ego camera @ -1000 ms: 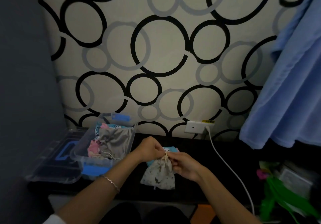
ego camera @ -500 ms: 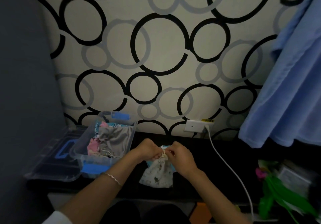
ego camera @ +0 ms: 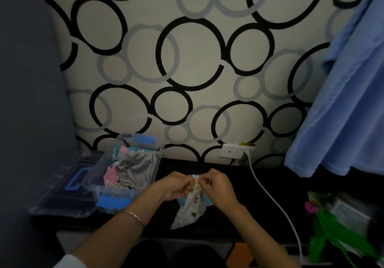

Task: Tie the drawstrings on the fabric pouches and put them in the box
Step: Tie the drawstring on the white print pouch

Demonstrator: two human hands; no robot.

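Both of your hands meet at the neck of one pale printed pouch. Your left hand and right hand each have fingers curled in, pinching the drawstring at the gathered top, so the knot looks to be in the making. The pouch hangs down and toward you from that pinch. Its long axis is near upright, leaning a little left, and its lower end appears to rest on the dark counter, partly over a blue item I cannot identify. The clear box sits left of the pouch, just beside your left hand, and already holds a grey pouch and other fabric. Once the knot is snug, your left hand is the nearer one for carrying the pouch leftward over the rim.
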